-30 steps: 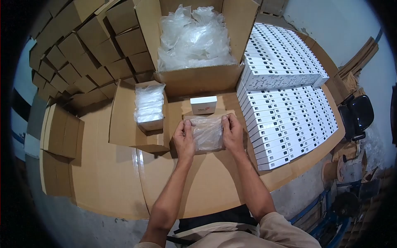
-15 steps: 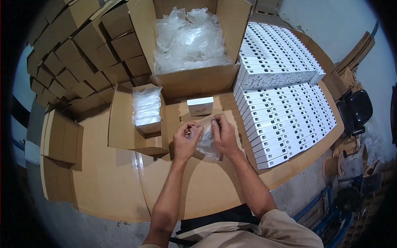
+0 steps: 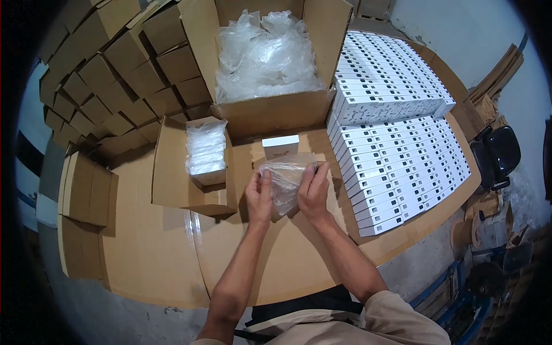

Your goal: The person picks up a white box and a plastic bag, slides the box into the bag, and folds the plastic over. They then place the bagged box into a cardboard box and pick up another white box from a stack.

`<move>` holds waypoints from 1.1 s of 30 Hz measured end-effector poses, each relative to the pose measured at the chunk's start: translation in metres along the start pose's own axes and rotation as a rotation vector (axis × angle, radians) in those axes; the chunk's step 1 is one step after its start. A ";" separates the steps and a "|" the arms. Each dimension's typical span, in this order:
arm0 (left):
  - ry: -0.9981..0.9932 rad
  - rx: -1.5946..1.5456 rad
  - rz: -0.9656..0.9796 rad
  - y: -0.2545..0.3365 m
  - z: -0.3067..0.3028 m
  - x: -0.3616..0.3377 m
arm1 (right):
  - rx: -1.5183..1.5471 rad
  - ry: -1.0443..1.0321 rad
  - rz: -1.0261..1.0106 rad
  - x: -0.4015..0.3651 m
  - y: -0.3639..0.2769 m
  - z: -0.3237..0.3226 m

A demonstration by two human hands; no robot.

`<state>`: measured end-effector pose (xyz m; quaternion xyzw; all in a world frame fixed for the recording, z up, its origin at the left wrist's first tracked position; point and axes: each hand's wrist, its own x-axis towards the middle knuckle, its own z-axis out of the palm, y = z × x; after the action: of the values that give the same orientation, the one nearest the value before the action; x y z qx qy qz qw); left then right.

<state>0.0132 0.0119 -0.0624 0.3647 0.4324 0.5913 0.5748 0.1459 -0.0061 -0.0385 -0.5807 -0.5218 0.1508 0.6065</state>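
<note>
A clear plastic bag is stretched between my hands above the cardboard surface. My left hand grips its left edge, and my right hand pinches its upper right side. Just beyond the bag stands a small white box with reddish print, its lower part behind the plastic. To the left, an open carton holds a row of white boxes wrapped in clear plastic.
A large open carton full of clear plastic bags stands behind. Rows of white boxes fill the right side. Brown cartons are stacked at the back left, and another brown carton stands at the left edge.
The plastic bag has been spread wider and raised, now overlapping the lower part of the small white box. My hands have moved slightly apart.
</note>
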 end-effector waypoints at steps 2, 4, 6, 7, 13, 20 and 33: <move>-0.027 0.241 0.090 -0.003 0.009 -0.005 | 0.004 0.020 -0.019 -0.003 0.000 0.004; 0.060 0.296 0.174 -0.007 0.011 -0.006 | 0.019 0.017 -0.010 -0.006 0.001 0.008; 0.136 0.360 0.252 -0.003 0.013 -0.007 | 0.044 -0.009 0.027 -0.010 0.000 0.010; 0.169 0.396 0.289 0.006 0.015 -0.008 | 0.055 0.005 0.028 -0.010 -0.001 0.012; 0.158 0.262 0.293 0.012 0.011 -0.005 | 0.082 -0.011 0.087 -0.006 0.000 0.010; -0.088 0.273 0.192 0.016 0.003 0.003 | 0.047 0.093 0.079 0.004 0.008 0.005; -0.175 0.512 0.278 0.035 0.000 -0.005 | -0.276 -0.097 -0.375 0.014 -0.006 -0.012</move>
<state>0.0005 0.0080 -0.0299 0.6031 0.4623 0.5023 0.4127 0.1588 -0.0035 -0.0242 -0.5431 -0.6648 -0.0097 0.5128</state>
